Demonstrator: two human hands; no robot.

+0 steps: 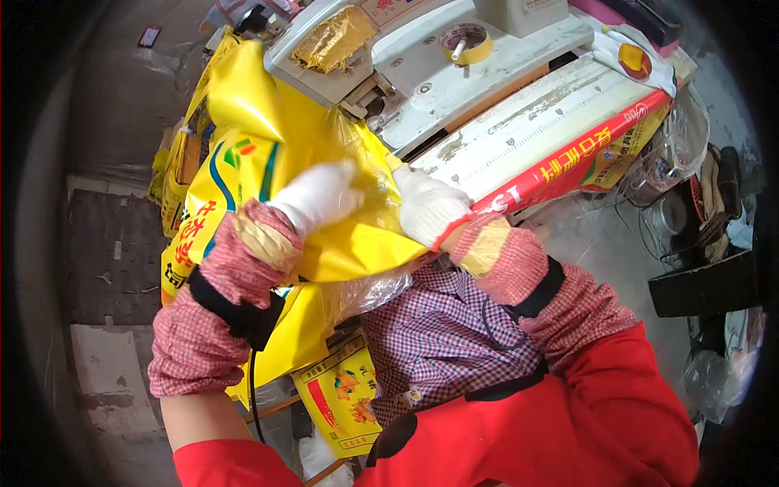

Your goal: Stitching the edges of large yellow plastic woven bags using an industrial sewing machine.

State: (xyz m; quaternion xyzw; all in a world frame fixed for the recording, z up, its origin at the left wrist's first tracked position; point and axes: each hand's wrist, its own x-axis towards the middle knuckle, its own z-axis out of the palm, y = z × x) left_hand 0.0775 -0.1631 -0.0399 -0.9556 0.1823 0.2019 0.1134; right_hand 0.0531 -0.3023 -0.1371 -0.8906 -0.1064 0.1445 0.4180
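A large yellow woven plastic sack (243,97) with printed lettering and curved blue stripes drapes over the left end of a white sewing machine (406,85) and down toward my lap. My right hand (430,203), in a white knit glove, has its fingers closed on the sack's right edge, just in front of the machine bed. My left hand (316,196), gloved too, is over the middle of the sack. Motion smears its fingers, so its grip cannot be made out. Clear plastic film (373,290) shows under the sack's lower edge.
A yellow tape roll (466,45) sits on the machine. The worktable (527,114) has a ruler marking and a red printed front covering (568,154). A white cloth (641,61) lies at its far right. A dark box (702,284) stands at right; a printed yellow bag (337,402) is below.
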